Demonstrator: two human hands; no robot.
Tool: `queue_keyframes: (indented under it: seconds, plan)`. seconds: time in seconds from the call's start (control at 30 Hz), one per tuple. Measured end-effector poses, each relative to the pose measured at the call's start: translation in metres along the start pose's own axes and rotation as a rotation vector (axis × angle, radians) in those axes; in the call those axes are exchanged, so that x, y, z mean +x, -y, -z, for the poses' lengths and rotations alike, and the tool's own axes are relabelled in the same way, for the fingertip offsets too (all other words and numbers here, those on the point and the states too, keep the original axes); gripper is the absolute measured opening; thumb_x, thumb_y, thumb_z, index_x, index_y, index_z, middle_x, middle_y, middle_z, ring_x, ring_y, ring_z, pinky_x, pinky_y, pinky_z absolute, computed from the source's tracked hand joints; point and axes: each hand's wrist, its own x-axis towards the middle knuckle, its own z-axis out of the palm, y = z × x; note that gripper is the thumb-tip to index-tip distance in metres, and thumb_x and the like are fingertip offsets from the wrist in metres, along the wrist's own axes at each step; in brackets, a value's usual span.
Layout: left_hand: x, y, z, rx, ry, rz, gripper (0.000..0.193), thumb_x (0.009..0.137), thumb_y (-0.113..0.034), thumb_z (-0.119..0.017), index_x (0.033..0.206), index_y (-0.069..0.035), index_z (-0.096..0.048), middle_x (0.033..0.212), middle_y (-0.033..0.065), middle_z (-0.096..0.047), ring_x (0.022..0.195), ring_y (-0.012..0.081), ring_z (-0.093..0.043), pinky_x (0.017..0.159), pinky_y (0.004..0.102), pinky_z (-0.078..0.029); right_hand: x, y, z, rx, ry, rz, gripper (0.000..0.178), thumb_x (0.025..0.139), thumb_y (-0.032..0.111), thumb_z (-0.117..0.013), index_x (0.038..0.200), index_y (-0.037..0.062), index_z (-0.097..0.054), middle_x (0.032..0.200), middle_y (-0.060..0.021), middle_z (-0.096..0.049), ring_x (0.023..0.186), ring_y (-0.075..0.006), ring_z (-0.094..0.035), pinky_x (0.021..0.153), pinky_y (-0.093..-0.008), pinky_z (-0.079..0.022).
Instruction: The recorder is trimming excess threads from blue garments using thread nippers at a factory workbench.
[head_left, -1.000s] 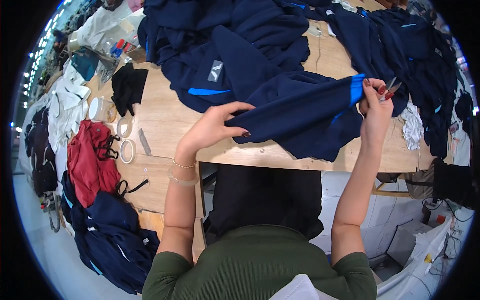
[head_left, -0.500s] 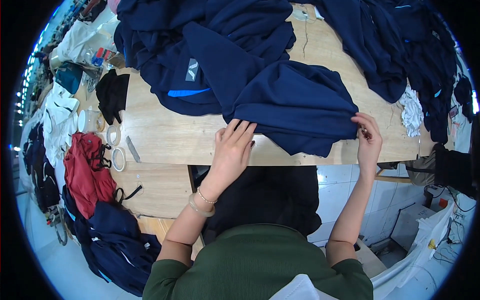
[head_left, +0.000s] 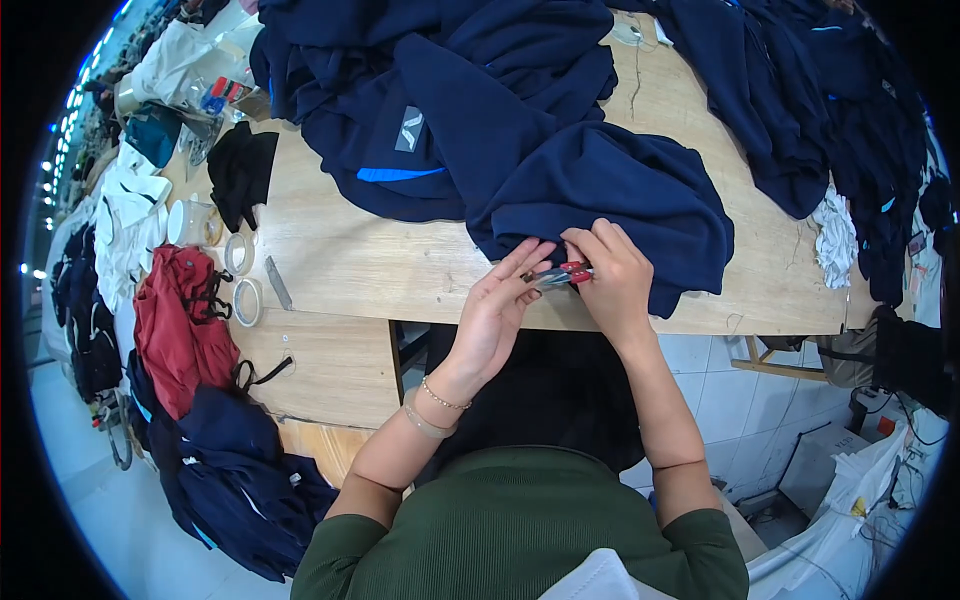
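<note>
A dark navy garment [head_left: 620,180] lies bunched on the wooden table in front of me, a folded edge toward me. My right hand [head_left: 615,275] is closed round small thread snips [head_left: 575,272] with red on the handle, held over that near edge. Their metal blades point left, toward my left hand. My left hand [head_left: 500,305] is turned partly palm up beside the garment's near left corner, its fingers stretched out and apart at the blades. Whether its fingertips touch the snips or a thread, I cannot tell.
More navy garments [head_left: 430,60] are heaped at the far side, others [head_left: 790,110] at the far right. White crumpled cloth [head_left: 835,240] lies near the right edge. On the left are tape rolls [head_left: 248,302], a grey strip [head_left: 278,283], black cloth [head_left: 243,175] and a red garment [head_left: 182,335].
My right hand has come left from the garment's right end to its near middle, with the snips now showing. My left hand has let go of the fold and turned palm up.
</note>
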Motion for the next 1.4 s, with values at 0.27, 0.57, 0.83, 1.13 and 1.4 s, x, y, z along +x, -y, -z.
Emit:
queue_keyframes:
  seconds: [0.27, 0.57, 0.83, 1.13, 1.4]
  plan:
    - [0.006, 0.015, -0.010, -0.416, 0.138, 0.032, 0.047, 0.096, -0.015, -0.053, 0.141, -0.007, -0.042, 0.143, 0.0078, -0.048, 0.133, 0.0225, -0.044, 0.105, 0.0360, -0.037, -0.001, 0.008, 0.049, 0.348, -0.205, -0.220, 0.017, 0.077, -0.010, -0.067, 0.091, 0.0001, -0.064, 0.069, -0.0051, -0.044, 0.058, -0.0126, -0.043, 0.052, -0.0253, -0.035]
    - [-0.007, 0.002, -0.025, -0.337, 0.073, -0.143, 0.050, 0.096, -0.008, -0.053, 0.143, -0.007, -0.038, 0.134, 0.0062, -0.052, 0.128, 0.0190, -0.049, 0.109, 0.0374, -0.041, -0.025, -0.016, 0.062, 0.284, -0.233, -0.289, 0.017, 0.076, -0.011, -0.064, 0.089, -0.0008, -0.062, 0.070, -0.0033, -0.043, 0.060, -0.0111, -0.041, 0.055, -0.0245, -0.032]
    - [0.003, -0.010, -0.036, -0.386, 0.010, -0.213, 0.032, 0.097, -0.004, -0.056, 0.128, -0.007, -0.050, 0.105, 0.0008, -0.062, 0.098, 0.0125, -0.066, 0.104, 0.0381, -0.051, -0.036, -0.012, 0.065, 0.512, 0.008, -0.502, 0.017, 0.079, -0.010, -0.066, 0.091, 0.0008, -0.061, 0.069, 0.0009, -0.043, 0.063, -0.0070, -0.040, 0.058, -0.0213, -0.034]
    - [0.004, -0.009, -0.038, -0.296, 0.041, -0.266, 0.029, 0.098, -0.005, -0.055, 0.127, -0.006, -0.051, 0.104, 0.0019, -0.066, 0.098, 0.0152, -0.068, 0.103, 0.0396, -0.052, -0.015, 0.019, 0.084, 0.917, 0.069, -0.652, 0.009, 0.094, 0.004, -0.063, 0.101, -0.0006, -0.059, 0.085, -0.0002, -0.059, 0.076, -0.0062, -0.053, 0.068, -0.0190, -0.042]
    - [0.001, -0.015, -0.046, -0.268, 0.035, -0.225, 0.030, 0.099, -0.005, -0.051, 0.129, -0.007, -0.051, 0.109, 0.0044, -0.067, 0.104, 0.0186, -0.068, 0.099, 0.0364, -0.054, -0.012, 0.030, 0.068, 0.961, 0.134, -0.576, 0.014, 0.098, 0.012, -0.059, 0.101, -0.0014, -0.061, 0.082, -0.0022, -0.062, 0.064, -0.0048, -0.050, 0.056, -0.0183, -0.039]
